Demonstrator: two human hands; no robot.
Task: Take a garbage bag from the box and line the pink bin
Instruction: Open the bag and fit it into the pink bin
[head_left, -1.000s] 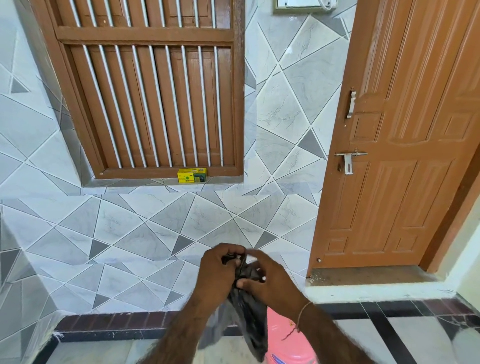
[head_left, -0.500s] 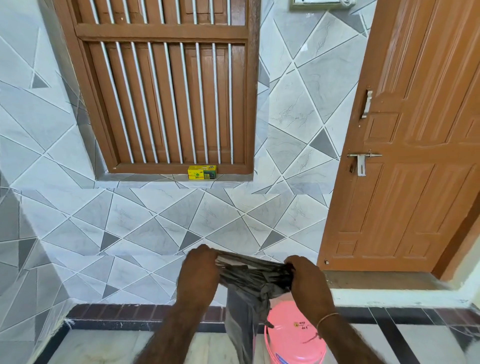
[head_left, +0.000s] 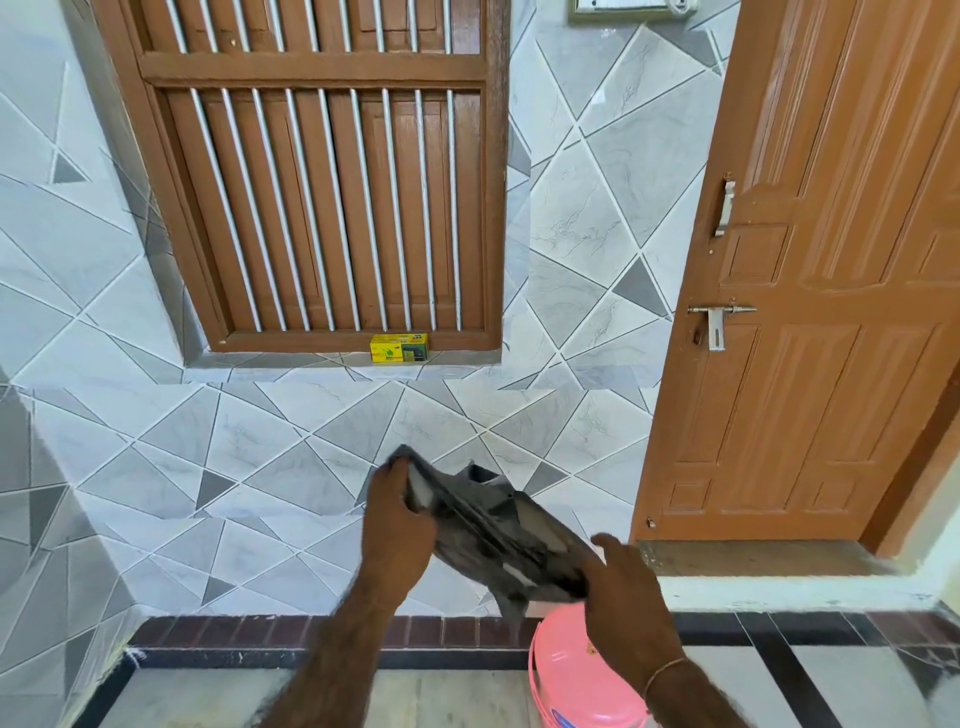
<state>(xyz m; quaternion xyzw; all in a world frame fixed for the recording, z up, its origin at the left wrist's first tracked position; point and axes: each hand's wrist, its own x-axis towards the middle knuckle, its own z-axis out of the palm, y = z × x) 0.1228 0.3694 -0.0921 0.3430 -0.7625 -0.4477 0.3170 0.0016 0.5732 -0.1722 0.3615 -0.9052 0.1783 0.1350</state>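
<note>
Above the pink bin (head_left: 576, 670), in the head view, a dark grey garbage bag (head_left: 493, 530) hangs stretched between the two hands. The left hand (head_left: 397, 525) pinches one end of the bag's edge, up and farther from the bin; the right hand (head_left: 628, 597) grips the other end, lower and just over the bin, its fingers curled into the plastic. The film is crumpled and its layers seem partly stuck together, with pale gaps showing between the folds.

The step in hand looks like opening the bag's mouth. To do it well, the layers need rubbing or pulling apart until the mouth gapes. Then the closed end can be dropped into the bin and the edge folded over the rim. Thin film clings and tears easily, so I would advise a gentle, even pull.

The bin stands on the floor close to the tiled wall (head_left: 260, 467), partly hidden by the right forearm; I cannot tell whether a lid is on it. A small yellow box (head_left: 399, 347), presumably the bag box, rests on the window ledge (head_left: 291, 359), well apart from the hands. A brown door (head_left: 831, 312) stands shut to the right, with a low step at its foot. Nothing seen blocks the way down to the bin.
</note>
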